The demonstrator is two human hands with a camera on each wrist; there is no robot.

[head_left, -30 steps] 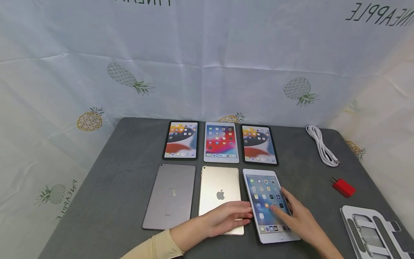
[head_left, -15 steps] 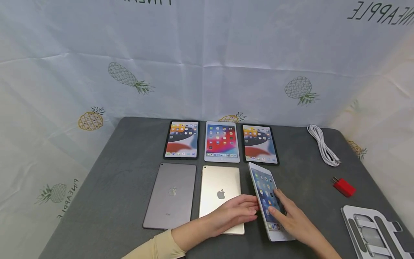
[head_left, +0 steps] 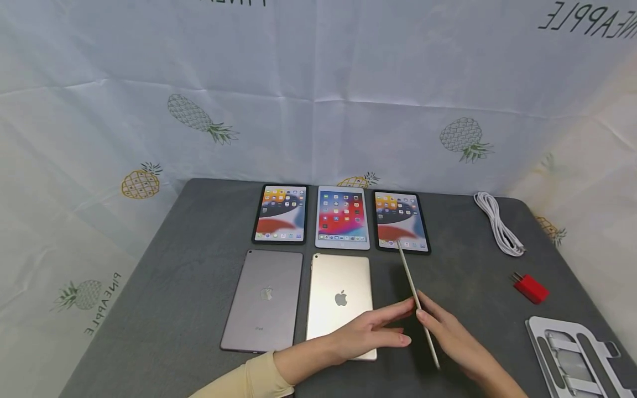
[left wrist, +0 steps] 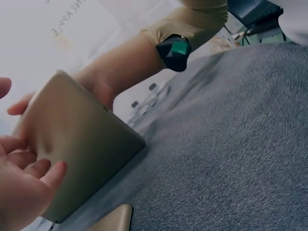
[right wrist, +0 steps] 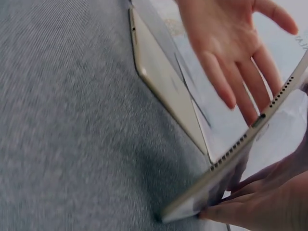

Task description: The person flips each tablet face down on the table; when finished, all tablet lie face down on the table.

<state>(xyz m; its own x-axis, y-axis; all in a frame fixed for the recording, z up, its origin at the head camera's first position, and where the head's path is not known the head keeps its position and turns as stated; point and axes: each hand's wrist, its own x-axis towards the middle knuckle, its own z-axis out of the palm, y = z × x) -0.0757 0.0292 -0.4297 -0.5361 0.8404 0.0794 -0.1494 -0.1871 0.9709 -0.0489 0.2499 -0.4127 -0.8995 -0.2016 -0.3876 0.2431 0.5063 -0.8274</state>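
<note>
Right hand [head_left: 454, 336] grips edge-on tablet [head_left: 409, 277] from its 4 o'clock; left hand [head_left: 367, 333] at its 8 o'clock, contact unclear. Around it: gold tablet [head_left: 338, 290] 9 o'clock, red charger [head_left: 532, 289] 3 o'clock, lit tablets [head_left: 342, 216] 10 to 12.

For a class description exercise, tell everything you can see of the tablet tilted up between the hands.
The tablet is thin, with rounded corners, a glossy front and a golden, metallic-looking back. One edge has a slot between two rows of holes. It tilts steeply over the table, edge-on to the head camera. The right hand grips it; the left hand's fingertips seem to touch its back.
</note>
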